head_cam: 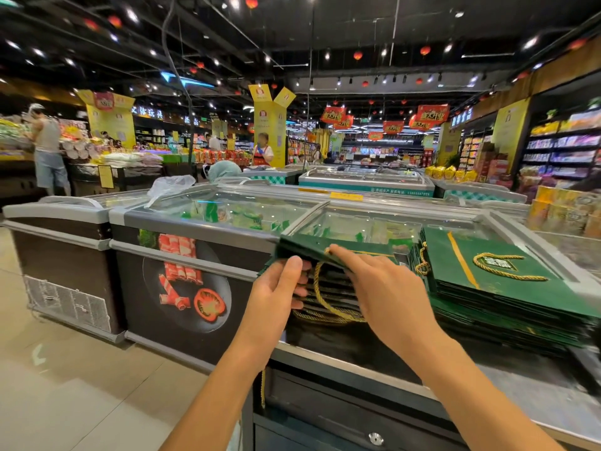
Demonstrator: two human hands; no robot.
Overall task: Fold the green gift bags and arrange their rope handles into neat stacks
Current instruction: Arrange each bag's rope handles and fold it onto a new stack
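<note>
Gripping the left edge of a raised bundle of flat dark-green paper gift bags (312, 248), the left hand (279, 288) has its thumb on top and its fingers curled in among the layers, with gold twisted rope handles (328, 304) hanging below. The right hand (383, 288) lies with straight fingers across the top bag; its thumb is hidden, so a pinch cannot be confirmed. Just right, a squared stack of folded green bags (487, 281) rests on the steel surface (520, 395).
</note>
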